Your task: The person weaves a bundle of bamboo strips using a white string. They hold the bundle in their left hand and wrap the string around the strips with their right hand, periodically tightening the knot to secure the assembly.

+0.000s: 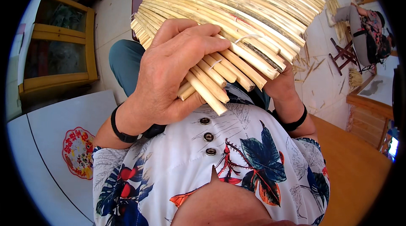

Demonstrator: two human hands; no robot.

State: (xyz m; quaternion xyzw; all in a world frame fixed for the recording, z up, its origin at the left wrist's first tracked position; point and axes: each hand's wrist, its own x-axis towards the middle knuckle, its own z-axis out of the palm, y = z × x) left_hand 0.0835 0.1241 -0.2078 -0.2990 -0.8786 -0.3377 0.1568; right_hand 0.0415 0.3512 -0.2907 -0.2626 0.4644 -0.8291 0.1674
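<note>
A broad mat of pale straw-coloured stalks (237, 4), laid side by side and bound with thin white thread (248, 36), lies in front of my chest and stretches away from me. My left hand (173, 63) wraps around the loose-looking near end, its fingers on top of the stalks and its thumb below them. Several cut stalk ends stick out under that palm, at uneven lengths. On the right, my right hand (281, 83) is under the mat's near edge; the stalks hide its fingers, so I cannot see how it holds them.
A yellow cabinet with glass doors (61, 40) stands at the left, beside a white cabinet (46, 141) with a red decoration. Stalk scraps (311, 67) litter the tiled floor at right, near a folding stool (344, 55) and another seated person (368, 31). An orange-brown surface (351, 162) is at my right.
</note>
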